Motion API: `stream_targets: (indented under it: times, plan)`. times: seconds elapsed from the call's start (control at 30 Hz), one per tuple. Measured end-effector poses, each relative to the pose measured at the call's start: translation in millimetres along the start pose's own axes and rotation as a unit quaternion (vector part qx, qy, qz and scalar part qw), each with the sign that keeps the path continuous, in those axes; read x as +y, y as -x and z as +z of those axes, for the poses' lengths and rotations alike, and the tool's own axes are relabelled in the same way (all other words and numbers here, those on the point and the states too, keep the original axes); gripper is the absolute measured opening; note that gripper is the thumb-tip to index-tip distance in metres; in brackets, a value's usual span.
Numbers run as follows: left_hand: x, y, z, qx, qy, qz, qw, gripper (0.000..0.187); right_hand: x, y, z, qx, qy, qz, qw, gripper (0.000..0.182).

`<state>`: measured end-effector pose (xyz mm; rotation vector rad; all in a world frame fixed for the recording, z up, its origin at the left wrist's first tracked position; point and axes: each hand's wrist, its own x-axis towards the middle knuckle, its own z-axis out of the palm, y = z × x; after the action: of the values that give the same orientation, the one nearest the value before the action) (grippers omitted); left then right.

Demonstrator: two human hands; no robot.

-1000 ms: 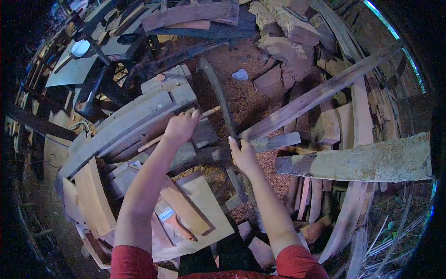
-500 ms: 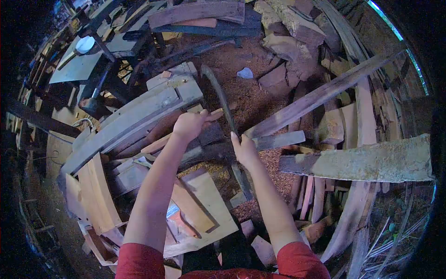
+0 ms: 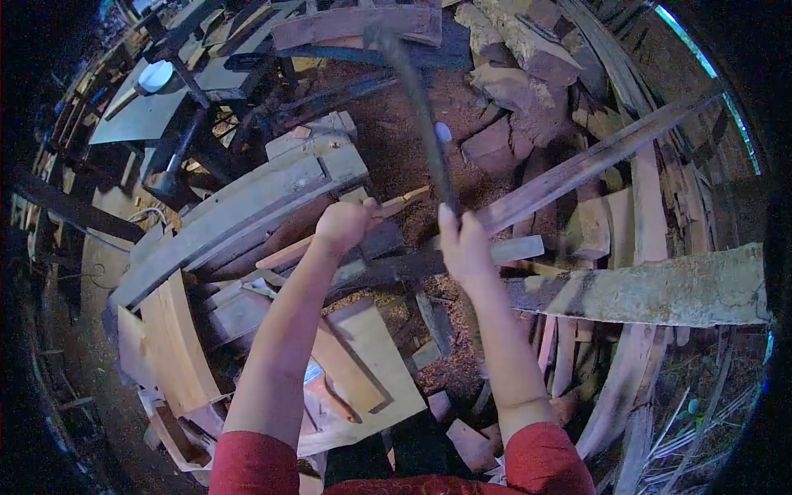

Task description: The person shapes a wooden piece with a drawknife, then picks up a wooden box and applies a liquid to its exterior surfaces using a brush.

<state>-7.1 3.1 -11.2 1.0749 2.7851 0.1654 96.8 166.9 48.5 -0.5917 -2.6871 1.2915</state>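
Observation:
In the head view my left hand point(image 3: 345, 224) is closed around a slim piece of wood point(image 3: 404, 200), whose narrowed end points right past my fist. My right hand point(image 3: 467, 241) grips the handle of a long dark machete point(image 3: 429, 132). Its slightly blurred blade reaches up and away, its tip over the far boards, apart from the wood piece. Left of my left hand lies a large grey curved beam point(image 3: 239, 198). Under and between my hands runs a dark timber point(image 3: 396, 268).
A plywood sheet point(image 3: 392, 355) near my lap bears a paintbrush point(image 3: 330, 396) and a board. At right, a slab point(image 3: 652, 289) and a long plank point(image 3: 594, 165) reach inward. Logs point(image 3: 528, 49) lie at the back; a white bowl point(image 3: 155, 77) sits at upper left.
The machete has swung up and away from beside the wood piece, my right hand moving right and up a little. My left hand has kept its hold, shifting slightly right.

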Motion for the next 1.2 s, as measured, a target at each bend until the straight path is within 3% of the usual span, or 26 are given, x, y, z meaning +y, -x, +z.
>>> stream_targets:
  times: [0.07,0.17,0.33,0.4,0.43,0.5,0.6,0.63,0.7,0.87,0.93,1.0,1.1,1.2]
  plan:
    - [-5.5,-0.7,11.5,0.014,-0.019,0.015,1.0,0.02,37.1,-4.8,35.1,-0.049,0.08,0.039,0.995,0.048]
    - [-6.5,-3.5,21.9,0.028,0.003,0.026,0.999,0.018,47.8,0.0,48.0,-0.038,0.144,0.042,0.988,0.049]
    - [7.1,0.8,0.9,-0.007,-0.031,0.005,0.999,0.019,64.7,-10.1,52.3,-0.102,0.129,0.071,0.984,0.048]
    - [5.3,3.1,4.2,-0.016,-0.044,-0.007,0.999,0.02,77.3,-10.9,60.5,-0.123,-0.006,0.116,0.986,0.043]
    - [4.3,3.9,5.2,0.002,-0.037,0.008,0.999,0.022,76.1,-8.9,61.2,-0.124,-0.007,0.116,0.985,0.043]
    - [5.6,4.0,5.5,0.02,-0.03,0.025,0.999,0.024,69.7,-3.0,57.0,-0.148,-0.149,0.214,0.954,0.039]
    - [9.3,3.0,0.8,0.003,-0.028,0.005,1.0,0.023,61.2,-1.8,49.4,-0.166,-0.144,0.235,0.947,0.048]
    - [10.0,3.0,-0.7,-0.011,-0.031,0.007,0.999,0.023,57.2,-1.3,46.1,-0.167,-0.144,0.232,0.947,0.048]
    - [7.9,3.9,-0.3,-0.025,-0.037,0.006,0.999,0.023,48.5,1.0,37.0,-0.09,0.107,0.057,0.989,0.046]
    - [5.1,3.9,7.6,0.033,-0.019,0.033,0.999,0.023,-1.7,0.1,-7.0,-0.063,0.04,0.012,0.997,0.045]
    - [7.2,4.4,1.3,0.007,-0.007,0.013,1.0,0.021,-15.1,-1.4,-21.8,-0.018,-0.061,-0.028,0.998,0.045]
    - [8.0,2.7,-1.6,-0.018,0.006,-0.002,1.0,0.02,-25.0,3.4,-29.8,-0.002,-0.027,-0.007,1.0,0.044]
    - [5.0,-0.7,6.0,-0.009,0.006,0.009,1.0,0.02,31.9,2.9,21.7,0.008,0.101,-0.008,0.995,0.047]
    - [0.8,-5.8,3.9,0.021,-0.032,0.085,0.996,0.022,62.8,4.9,46.6,-0.068,0.115,0.087,0.987,0.046]
